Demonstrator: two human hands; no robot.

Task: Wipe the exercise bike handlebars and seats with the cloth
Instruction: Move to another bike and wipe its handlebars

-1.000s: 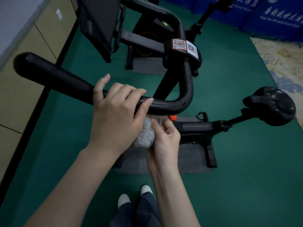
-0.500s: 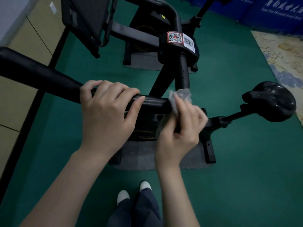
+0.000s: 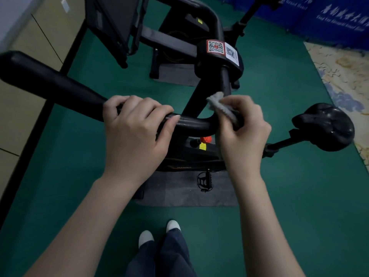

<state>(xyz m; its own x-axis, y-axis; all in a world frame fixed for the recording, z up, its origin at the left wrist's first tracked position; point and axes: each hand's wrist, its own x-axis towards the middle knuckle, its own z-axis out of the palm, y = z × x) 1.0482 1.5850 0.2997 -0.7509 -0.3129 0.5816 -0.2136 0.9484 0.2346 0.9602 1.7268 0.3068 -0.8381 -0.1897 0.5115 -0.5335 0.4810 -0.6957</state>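
A black exercise bike stands below me on the green floor. Its black handlebar (image 3: 52, 84) runs from the upper left to a bend at the centre. My left hand (image 3: 135, 132) grips the bar just left of the bend. My right hand (image 3: 242, 134) holds a small grey cloth (image 3: 219, 105) wrapped against the bar at the bend, where it turns up toward the stem. The black seat (image 3: 325, 125) sits at the right on its post, apart from both hands.
A second black bike (image 3: 179, 27) with a screen stands behind. A QR-code label (image 3: 215, 47) sits on the stem. Grey mat (image 3: 179, 192) under the bike, pedal (image 3: 204, 180) above it. Beige cabinets at the left, blue banners at the back right, a patterned rug at the right.
My right hand came up from under the bar with the cloth and now holds it on the bend, slightly farther right. My left hand kept its grip on the bar.
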